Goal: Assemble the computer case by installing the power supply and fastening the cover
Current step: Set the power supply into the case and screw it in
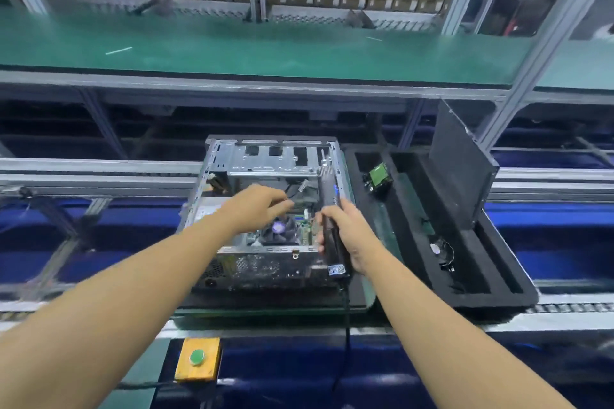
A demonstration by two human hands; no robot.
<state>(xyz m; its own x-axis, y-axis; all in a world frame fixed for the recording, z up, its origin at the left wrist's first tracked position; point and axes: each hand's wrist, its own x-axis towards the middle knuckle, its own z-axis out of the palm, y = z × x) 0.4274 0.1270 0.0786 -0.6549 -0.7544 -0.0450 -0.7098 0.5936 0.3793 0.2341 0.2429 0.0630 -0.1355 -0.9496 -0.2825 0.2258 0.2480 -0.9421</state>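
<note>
left hand (255,206) inside computer case (275,159), grip unclear | right hand (352,236) grips electric screwdriver (327,189) | computer case likely heavy, stiff: hold its metal sides

Yellow box (212,372) with a green button (196,357) sat at the near edge, while a black foam tray (498,300) to the right held a green-topped component (378,178) in a far slot and a round dark part (440,251) nearer, under a green-matted shelf (265,50).
</note>
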